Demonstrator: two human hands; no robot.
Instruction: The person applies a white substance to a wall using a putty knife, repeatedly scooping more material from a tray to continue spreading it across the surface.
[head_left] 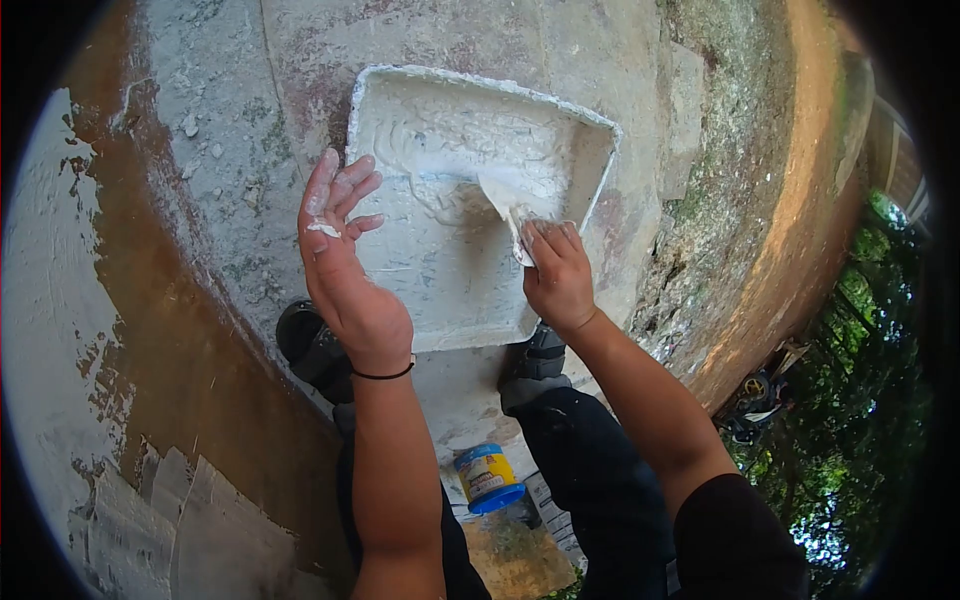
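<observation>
A square white tray [385, 90], coated in wet white putty, lies on the concrete floor in front of me. My right hand [556, 275] grips a putty knife [503, 200] whose blade rests in the putty near the tray's middle. My left hand [340, 255] is raised over the tray's left edge with fingers spread and smeared with white putty; it holds nothing. A thin black band circles my left wrist.
A small can with a blue lid [487, 478] stands on the floor between my legs. My dark shoes [310, 345] sit at the tray's near edge. A patched brown and white wall [120, 330] rises at left. A concrete ledge [790, 200] runs at right, with trees beyond.
</observation>
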